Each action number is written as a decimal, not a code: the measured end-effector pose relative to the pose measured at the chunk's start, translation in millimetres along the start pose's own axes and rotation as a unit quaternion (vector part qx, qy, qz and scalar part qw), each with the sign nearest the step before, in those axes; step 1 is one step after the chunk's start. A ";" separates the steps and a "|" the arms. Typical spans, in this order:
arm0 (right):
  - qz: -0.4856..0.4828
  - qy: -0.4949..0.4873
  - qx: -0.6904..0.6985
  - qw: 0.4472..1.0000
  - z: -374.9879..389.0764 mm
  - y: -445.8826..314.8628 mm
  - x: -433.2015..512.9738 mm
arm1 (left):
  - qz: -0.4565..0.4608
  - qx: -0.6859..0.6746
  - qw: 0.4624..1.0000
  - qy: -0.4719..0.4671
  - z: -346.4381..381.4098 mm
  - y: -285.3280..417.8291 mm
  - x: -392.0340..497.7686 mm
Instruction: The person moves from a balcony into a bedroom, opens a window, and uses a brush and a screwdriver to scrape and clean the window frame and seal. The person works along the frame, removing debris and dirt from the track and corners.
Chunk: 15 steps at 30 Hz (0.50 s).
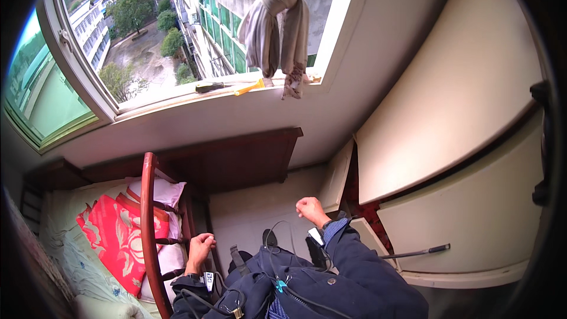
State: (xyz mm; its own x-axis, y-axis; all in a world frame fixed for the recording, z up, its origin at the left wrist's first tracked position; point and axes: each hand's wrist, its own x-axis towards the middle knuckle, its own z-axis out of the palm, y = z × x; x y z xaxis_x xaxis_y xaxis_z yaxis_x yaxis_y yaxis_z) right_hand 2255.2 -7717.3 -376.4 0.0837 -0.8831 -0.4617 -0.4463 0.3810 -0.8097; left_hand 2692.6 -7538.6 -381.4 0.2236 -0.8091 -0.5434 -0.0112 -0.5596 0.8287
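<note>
My left hand (200,251) is held low in front of me with its fingers bent, beside the red-brown wooden bed rail (150,230); no object shows in it. To the right, my right hand (311,210) hangs above the tiled floor with curled fingers, and nothing shows in it either. Both wrists carry small devices with cables. A screwdriver (209,87) with a black and yellow handle and a yellow-handled tool (249,87), seemingly a scraper, lie on the window sill. A knotted grey curtain (277,22) hangs above them.
The bed holds a red patterned blanket (122,239) and pink pillows (164,254). A dark wooden headboard (230,159) stands below the open window. On the right are large cream cabinet panels (443,97), a narrow open door (337,179) and a rod with a black grip (416,252).
</note>
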 end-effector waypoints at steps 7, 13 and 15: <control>-0.307 0.113 -0.126 0.937 22.5 -208.2 80.1 | 0.153 0.043 0.987 -0.013 -12.8 185.6 92.1; -0.448 0.264 -0.326 0.790 40.2 -323.5 129.0 | 0.332 0.126 0.933 -0.052 -22.4 337.8 166.0; -0.461 0.281 -0.371 0.756 42.9 -341.9 142.6 | 0.371 0.125 0.919 -0.044 -22.6 372.0 183.5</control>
State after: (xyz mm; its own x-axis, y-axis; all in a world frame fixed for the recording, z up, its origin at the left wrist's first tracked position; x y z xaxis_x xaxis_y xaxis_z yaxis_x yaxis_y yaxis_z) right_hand 2458.0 -7961.7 -180.9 0.3658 -0.7359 0.5698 -0.8230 -0.5416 -0.1712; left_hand 2751.5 -7891.2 -169.9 -0.0153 -0.9900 0.1403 -0.3539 0.1366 0.9253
